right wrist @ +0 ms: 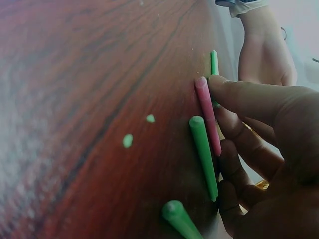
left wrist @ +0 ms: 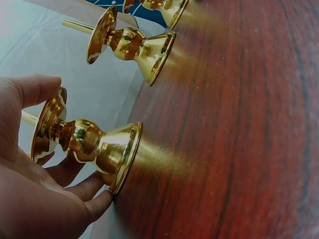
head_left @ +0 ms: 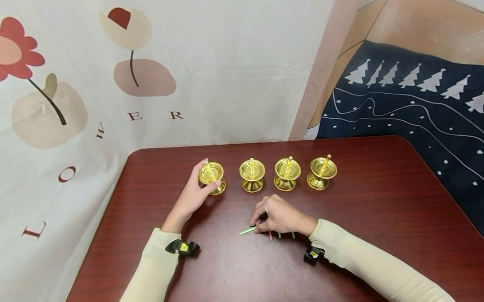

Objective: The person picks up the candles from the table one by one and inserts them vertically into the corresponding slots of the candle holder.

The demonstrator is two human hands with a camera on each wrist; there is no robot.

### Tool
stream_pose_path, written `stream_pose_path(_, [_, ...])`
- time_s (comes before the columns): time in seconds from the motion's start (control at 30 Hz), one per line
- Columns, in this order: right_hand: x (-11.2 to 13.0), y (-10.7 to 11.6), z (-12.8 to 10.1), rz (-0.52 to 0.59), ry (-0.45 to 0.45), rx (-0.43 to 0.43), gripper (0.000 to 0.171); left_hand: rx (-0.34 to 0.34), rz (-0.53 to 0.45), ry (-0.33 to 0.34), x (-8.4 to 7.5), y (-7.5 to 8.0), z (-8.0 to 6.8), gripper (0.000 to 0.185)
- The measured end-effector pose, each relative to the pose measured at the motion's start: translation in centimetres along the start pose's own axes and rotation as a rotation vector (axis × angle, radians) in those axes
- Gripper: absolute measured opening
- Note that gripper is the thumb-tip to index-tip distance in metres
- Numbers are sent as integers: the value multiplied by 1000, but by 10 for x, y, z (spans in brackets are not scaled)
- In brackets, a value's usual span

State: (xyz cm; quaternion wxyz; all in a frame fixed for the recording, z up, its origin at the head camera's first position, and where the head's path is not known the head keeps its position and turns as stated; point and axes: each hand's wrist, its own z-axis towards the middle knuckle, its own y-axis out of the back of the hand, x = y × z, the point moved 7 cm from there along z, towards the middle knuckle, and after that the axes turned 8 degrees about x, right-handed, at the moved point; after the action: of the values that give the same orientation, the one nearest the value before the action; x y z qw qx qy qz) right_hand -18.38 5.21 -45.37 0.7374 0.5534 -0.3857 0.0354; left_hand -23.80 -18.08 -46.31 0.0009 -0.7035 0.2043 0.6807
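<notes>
At the left end of a row of gold candle holders, my left hand (head_left: 187, 201) grips one holder (head_left: 218, 172), thumb and fingers round its dish and stem. Its base stands on the table in the left wrist view. Over the middle of the table, my right hand (head_left: 282, 215) pinches one end of a thin green candle (head_left: 246, 231) between thumb and fingers. Beside that hand lie a pink candle (right wrist: 209, 117) and two more green candles, one nearer (right wrist: 205, 162) and one at the bottom edge (right wrist: 180, 219) of the right wrist view.
Three more gold holders stand apart to the right: one (head_left: 252, 185), another (head_left: 285, 184) and the last (head_left: 318, 182). Each has an upright thin tube in its dish. Small green crumbs (right wrist: 128, 141) lie on the dark red table (head_left: 367, 186). Printed cloth (head_left: 231, 71) hangs behind.
</notes>
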Motion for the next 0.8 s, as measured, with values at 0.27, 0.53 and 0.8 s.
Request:
stream_pose_path(0.27, [1,-1,0,9,-22,23,13,-2,-4,-4,1,0,0,88])
stream_pose_path(0.53, [3,-2,1,-10,16,38,12,-1,-21,-4,1,-1,0,87])
stream_pose_path(0.8, [4,0,4,-20,29,7,12,1,-66,-16,2,0,3,87])
